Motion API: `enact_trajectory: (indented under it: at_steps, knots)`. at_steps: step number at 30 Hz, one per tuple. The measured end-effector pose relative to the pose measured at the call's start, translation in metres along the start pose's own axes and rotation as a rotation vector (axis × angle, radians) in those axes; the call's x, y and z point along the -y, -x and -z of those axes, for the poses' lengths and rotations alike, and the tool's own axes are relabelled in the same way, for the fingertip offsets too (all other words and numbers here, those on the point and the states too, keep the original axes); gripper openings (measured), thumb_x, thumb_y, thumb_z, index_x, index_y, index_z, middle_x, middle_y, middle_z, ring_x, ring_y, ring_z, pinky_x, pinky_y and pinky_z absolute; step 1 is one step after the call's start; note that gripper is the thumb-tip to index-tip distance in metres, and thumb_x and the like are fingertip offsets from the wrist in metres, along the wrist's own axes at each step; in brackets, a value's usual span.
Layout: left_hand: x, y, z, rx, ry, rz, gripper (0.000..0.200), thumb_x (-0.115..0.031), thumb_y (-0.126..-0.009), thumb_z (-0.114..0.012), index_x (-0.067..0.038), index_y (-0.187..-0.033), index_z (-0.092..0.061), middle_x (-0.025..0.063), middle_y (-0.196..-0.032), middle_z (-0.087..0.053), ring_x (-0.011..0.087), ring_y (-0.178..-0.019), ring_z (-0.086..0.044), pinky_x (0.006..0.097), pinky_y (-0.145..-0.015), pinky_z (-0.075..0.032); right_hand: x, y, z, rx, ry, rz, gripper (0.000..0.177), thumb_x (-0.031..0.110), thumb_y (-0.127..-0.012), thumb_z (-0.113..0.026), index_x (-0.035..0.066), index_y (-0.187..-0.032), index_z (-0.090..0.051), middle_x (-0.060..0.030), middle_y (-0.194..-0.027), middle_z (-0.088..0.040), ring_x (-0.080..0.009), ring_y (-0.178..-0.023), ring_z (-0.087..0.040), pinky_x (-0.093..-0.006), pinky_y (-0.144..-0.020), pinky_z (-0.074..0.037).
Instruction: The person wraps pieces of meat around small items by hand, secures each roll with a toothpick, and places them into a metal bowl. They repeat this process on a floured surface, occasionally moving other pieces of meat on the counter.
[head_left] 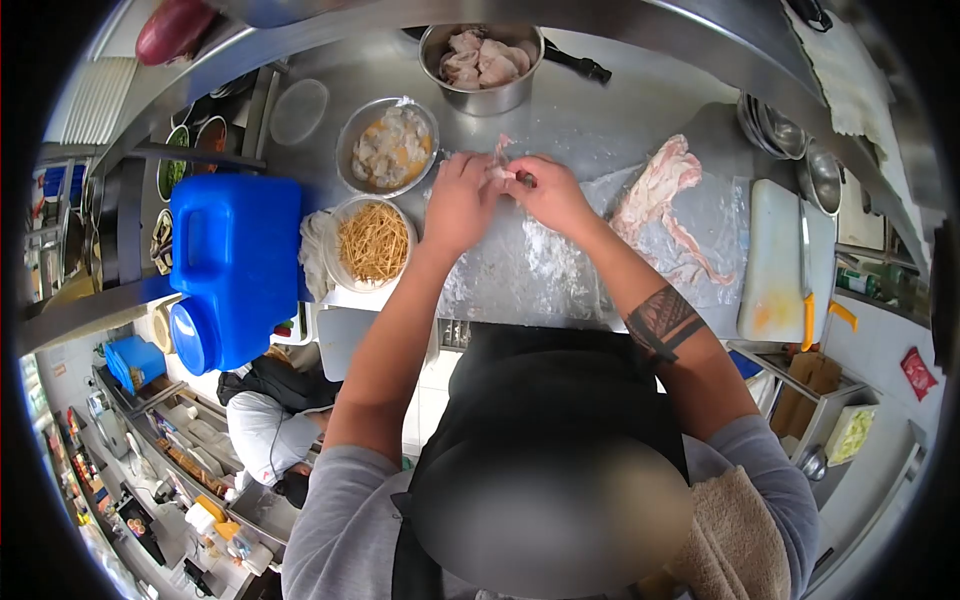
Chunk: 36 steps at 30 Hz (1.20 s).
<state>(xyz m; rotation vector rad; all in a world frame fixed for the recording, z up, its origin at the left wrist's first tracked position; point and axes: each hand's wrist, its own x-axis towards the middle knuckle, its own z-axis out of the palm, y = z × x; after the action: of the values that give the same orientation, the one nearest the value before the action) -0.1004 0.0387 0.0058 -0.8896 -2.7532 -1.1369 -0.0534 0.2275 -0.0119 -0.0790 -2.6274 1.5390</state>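
Note:
Both hands meet over the floured steel table (560, 110). My left hand (463, 203) is closed on one side of a small piece of raw meat (502, 148), whose pink tip sticks up between the hands. My right hand (548, 194) pinches the same piece from the other side with thumb and forefinger. Most of the piece is hidden by my fingers. Left of my hands are a metal bowl (343, 160) with a pale, yellowish wet mix and a round tub (410, 228) of toothpicks (374, 243). Thin strips of pale raw meat (655, 190) lie on a plastic sheet (728, 225) to the right.
A steel pot (490, 98) of raw meat pieces stands at the back. A white cutting board (775, 270) carries a yellow-handled knife (806, 270) at right. A big blue jug (235, 260) stands at left; another person (265, 435) bends beyond it. A metal shelf edge overhangs the back.

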Motion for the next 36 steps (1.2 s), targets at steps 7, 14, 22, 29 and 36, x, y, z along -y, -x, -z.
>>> enact_trajectory:
  at_steps: [7, 14, 22, 29, 36]
  knots:
    - [0.005, -0.007, -0.005, 0.066, 0.047, -0.179, 0.041, 0.001, -0.086, -0.072, -0.004, -0.126, -0.067, 0.0195, -0.12, -0.07, 0.0416, -0.116, -0.065, 0.0485, -0.101, -0.054, 0.003, -0.008, -0.001, 0.057, 0.094, -0.149, 0.029, 0.03, -0.093, -0.075, 0.004, -0.104, -0.079, -0.019, -0.106, -0.073, -0.0394, -0.096, -0.071, -0.0475, -0.088, -0.056]
    - [0.006, -0.015, -0.008, 0.185, 0.369, 0.243, 0.037, 0.004, -0.093, -0.072, -0.002, -0.129, -0.065, 0.0167, -0.125, -0.071, 0.0293, -0.116, -0.07, 0.0399, -0.098, -0.056, -0.001, -0.002, 0.011, 0.079, -0.186, -0.128, 0.034, 0.018, -0.091, -0.084, 0.002, -0.119, -0.075, -0.0133, -0.112, -0.075, -0.0258, -0.098, -0.073, -0.0386, -0.089, -0.058]
    - [-0.015, 0.011, 0.01, 0.201, 1.437, 0.656, 0.031, -0.009, -0.111, -0.056, 0.005, -0.139, -0.061, 0.0124, -0.133, -0.07, 0.0216, -0.123, -0.067, 0.0393, -0.108, -0.053, 0.015, 0.011, 0.027, 0.178, -0.643, -0.203, 0.028, 0.008, -0.096, -0.08, 0.0, -0.123, -0.073, -0.0051, -0.113, -0.075, -0.0124, -0.098, -0.07, -0.0299, -0.086, -0.058]
    - [-0.038, 0.032, 0.029, 0.336, 1.123, 0.533, 0.038, -0.023, -0.113, -0.058, 0.002, -0.142, -0.061, 0.007, -0.132, -0.07, 0.0165, -0.12, -0.064, 0.0355, -0.103, -0.049, 0.052, 0.037, 0.023, 0.057, -0.411, -0.1, 0.026, 0.003, -0.096, -0.078, 0.001, -0.121, -0.074, -0.0038, -0.101, -0.074, -0.0109, -0.091, -0.068, -0.0284, -0.085, -0.058]
    - [-0.023, 0.071, 0.029, 0.494, 1.364, 0.518, 0.042, -0.026, -0.109, -0.065, 0.0, -0.142, -0.061, 0.006, -0.127, -0.071, 0.0173, -0.113, -0.065, 0.0342, -0.097, -0.05, 0.072, 0.063, 0.036, 0.219, -0.194, 0.01, 0.026, 0.002, -0.092, -0.078, 0.001, -0.118, -0.075, -0.0076, -0.102, -0.075, -0.0156, -0.088, -0.071, -0.0314, -0.084, -0.058]
